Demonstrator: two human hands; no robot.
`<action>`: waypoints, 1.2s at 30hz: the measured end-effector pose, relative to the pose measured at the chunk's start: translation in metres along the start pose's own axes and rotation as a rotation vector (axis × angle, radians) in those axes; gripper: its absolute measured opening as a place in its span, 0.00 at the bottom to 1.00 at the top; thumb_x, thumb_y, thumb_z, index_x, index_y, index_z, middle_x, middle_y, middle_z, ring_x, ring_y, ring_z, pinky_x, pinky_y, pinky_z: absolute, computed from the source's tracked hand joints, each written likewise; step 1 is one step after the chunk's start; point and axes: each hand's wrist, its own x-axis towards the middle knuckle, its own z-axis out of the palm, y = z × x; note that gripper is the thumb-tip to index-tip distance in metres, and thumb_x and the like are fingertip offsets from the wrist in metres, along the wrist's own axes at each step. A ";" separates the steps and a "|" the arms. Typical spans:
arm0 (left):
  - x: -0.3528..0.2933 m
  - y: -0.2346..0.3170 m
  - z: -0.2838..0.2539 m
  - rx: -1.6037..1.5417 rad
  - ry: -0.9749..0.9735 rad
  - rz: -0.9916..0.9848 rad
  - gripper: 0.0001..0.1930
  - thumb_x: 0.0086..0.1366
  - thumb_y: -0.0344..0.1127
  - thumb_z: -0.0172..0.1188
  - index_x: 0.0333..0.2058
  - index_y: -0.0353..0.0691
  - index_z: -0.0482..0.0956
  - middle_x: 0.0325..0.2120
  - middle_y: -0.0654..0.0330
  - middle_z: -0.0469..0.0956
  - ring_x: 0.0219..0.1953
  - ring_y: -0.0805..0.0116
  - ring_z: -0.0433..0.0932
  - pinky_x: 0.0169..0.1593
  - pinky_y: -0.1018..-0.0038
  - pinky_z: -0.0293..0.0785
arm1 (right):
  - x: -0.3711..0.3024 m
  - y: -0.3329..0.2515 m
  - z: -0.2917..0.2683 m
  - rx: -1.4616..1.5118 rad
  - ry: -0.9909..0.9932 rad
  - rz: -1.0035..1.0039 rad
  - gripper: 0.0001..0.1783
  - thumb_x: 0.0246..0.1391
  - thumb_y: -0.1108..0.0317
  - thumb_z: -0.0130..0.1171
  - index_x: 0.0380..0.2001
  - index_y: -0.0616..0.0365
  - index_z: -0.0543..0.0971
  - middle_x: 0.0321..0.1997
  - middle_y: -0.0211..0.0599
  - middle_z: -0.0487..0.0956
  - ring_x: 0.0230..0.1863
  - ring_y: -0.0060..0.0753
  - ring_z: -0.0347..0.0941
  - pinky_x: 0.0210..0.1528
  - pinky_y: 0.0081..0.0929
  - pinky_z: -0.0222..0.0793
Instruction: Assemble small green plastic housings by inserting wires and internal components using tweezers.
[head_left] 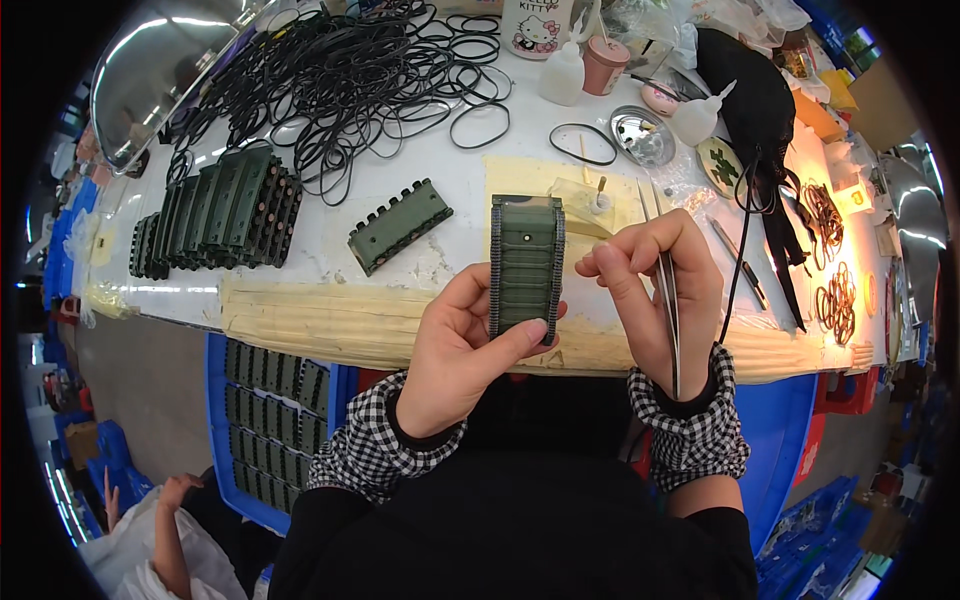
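My left hand (455, 345) grips a green toy tank chassis (527, 262), with the thumb across its lower end and the fingers behind. Dark ribbed track bands run along both long sides of this chassis. To its right, my right hand (685, 285) is closed around metal tweezers (674, 335), whose tips point away from me. The tweezers are apart from the chassis. On the table, left of my left hand, lies another green chassis (405, 225) with wheel-like knobs along its edges. Farther left, several similar green chassis (225, 210) stand packed in a row.
A tangled heap of black bands (340, 85) covers the far left of the table. Beyond my right hand are a round metal dish (642, 135), white squeeze bottles (562, 75) and a black bag (745, 90). Below the table edge, a blue crate (218, 420) holds rows of green parts.
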 end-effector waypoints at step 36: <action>-0.023 0.112 -0.126 1.159 0.911 0.817 0.22 0.58 0.30 0.64 0.50 0.32 0.70 0.36 0.56 0.77 0.42 0.70 0.75 0.44 0.75 0.73 | -0.010 -0.007 -0.010 0.009 0.010 0.088 0.12 0.57 0.81 0.53 0.30 0.57 0.61 0.29 0.37 0.75 0.33 0.27 0.76 0.37 0.21 0.69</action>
